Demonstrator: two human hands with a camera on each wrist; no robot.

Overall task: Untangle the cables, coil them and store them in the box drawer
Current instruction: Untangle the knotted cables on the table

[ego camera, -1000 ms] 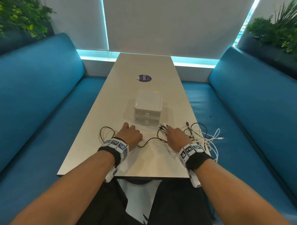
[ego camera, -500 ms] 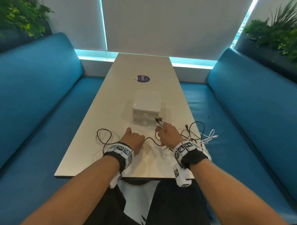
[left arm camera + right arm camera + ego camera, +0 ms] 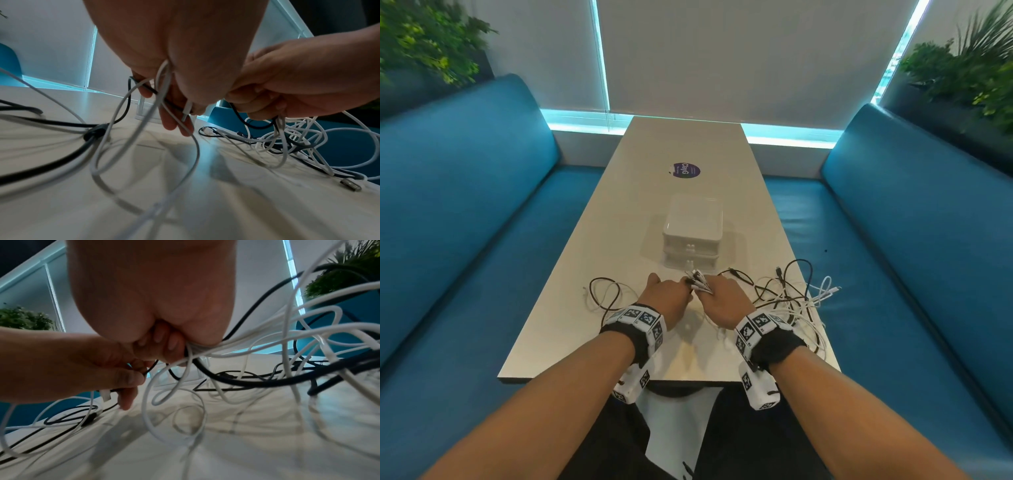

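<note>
A tangle of black and white cables (image 3: 789, 299) lies on the near right of the table (image 3: 688, 147), with more loops (image 3: 606, 294) on the near left. My right hand (image 3: 719, 298) grips a bundle of cable ends, and their plugs (image 3: 698, 281) stick out toward the box. In the right wrist view its fingers (image 3: 170, 344) curl round several strands. My left hand (image 3: 667, 298) touches the right one and holds a white cable and a black one (image 3: 164, 84), with a white plug (image 3: 186, 112) at its fingers. The white drawer box (image 3: 692, 233) stands just beyond, drawers closed.
Blue benches (image 3: 465, 212) flank the table on both sides. A purple sticker (image 3: 686, 170) lies beyond the box. Some cable loops hang over the table's right edge (image 3: 822, 339). Plants (image 3: 969, 68) stand behind the bench backs.
My left hand has moved right to meet the right hand. The right hand has lifted the plug bundle slightly off the table.
</note>
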